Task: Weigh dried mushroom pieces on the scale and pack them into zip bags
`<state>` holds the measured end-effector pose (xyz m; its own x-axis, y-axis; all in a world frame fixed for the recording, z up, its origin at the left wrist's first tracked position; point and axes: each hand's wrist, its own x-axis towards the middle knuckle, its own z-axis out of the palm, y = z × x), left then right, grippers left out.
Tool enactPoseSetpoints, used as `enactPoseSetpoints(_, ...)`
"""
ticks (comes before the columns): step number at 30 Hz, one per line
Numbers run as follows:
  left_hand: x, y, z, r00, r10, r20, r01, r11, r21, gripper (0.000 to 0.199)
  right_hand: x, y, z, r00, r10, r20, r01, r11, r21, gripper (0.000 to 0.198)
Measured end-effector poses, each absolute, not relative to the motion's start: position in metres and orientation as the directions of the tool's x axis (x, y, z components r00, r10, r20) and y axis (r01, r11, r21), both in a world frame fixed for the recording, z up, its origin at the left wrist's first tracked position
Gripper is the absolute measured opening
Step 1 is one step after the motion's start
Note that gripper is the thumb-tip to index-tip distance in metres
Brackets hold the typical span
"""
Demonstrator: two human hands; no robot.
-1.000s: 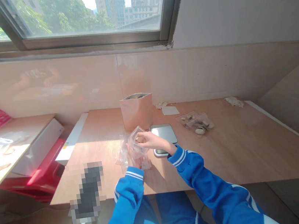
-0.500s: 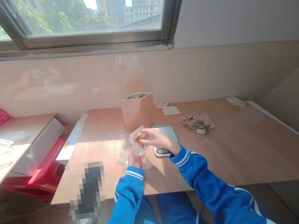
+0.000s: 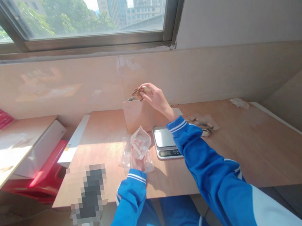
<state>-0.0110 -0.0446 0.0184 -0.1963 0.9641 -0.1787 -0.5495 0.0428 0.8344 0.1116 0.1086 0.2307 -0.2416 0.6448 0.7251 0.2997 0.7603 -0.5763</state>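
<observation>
1. Brown dried pieces [image 3: 137,94], thin and curled, sit just above the open mouth of an upright tan bag [image 3: 137,115].
2. The right hand [image 3: 156,99] pinches them between thumb and fingertips.
3. Half a second ago this hand was at the mouth of a clear plastic bag [image 3: 141,142], also gripping something brownish; whether these are the same pieces cannot be told. The handling seems to have shifted from the clear bag to the tan one.
4. The left hand [image 3: 137,163] is still low at the clear bag, whose mouth gapes upward. Shiny plastic covers its fingers, so their grip cannot be told.
5. Just right of the clear bag is a kitchen scale [image 3: 164,136]; more of its dark display shows than before.
6. Farther right, filled clear packets [image 3: 207,122] lie on the wooden table [image 3: 256,143], now partly hidden by the raised blue right sleeve [image 3: 199,158].
</observation>
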Motion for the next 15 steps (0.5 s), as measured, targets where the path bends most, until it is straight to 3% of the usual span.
enactPoseSetpoints(2, -0.009, -0.04, 0.018, -0.198, 0.956, -0.217, -0.608, 0.055, 0.792, 0.04, 0.105, 0.128, 0.23, -0.281, 0.59, 0.757, 0.385, 0.791, -0.475, 0.018)
enactPoseSetpoints(4, -0.007, -0.037, 0.019, -0.2, 0.939, -0.279, -0.685, 0.07, 0.725, 0.026, 0.1, 0.139, 0.224, -0.368, 0.559, 0.743, 0.452, 0.806, -0.382, 0.017)
enactPoseSetpoints(7, -0.005, -0.038, 0.022, -0.192, 0.93, -0.313, -0.733, 0.077, 0.676, 0.036, 0.097, 0.143, 0.212, -0.443, 0.543, 0.714, 0.508, 0.808, -0.3, 0.017)
enactPoseSetpoints(15, -0.005, -0.045, 0.029, -0.224, 0.939, -0.26, -0.661, 0.049, 0.749, 0.041, 0.095, 0.151, 0.21, -0.405, 0.52, 0.752, 0.443, 0.831, -0.336, 0.019)
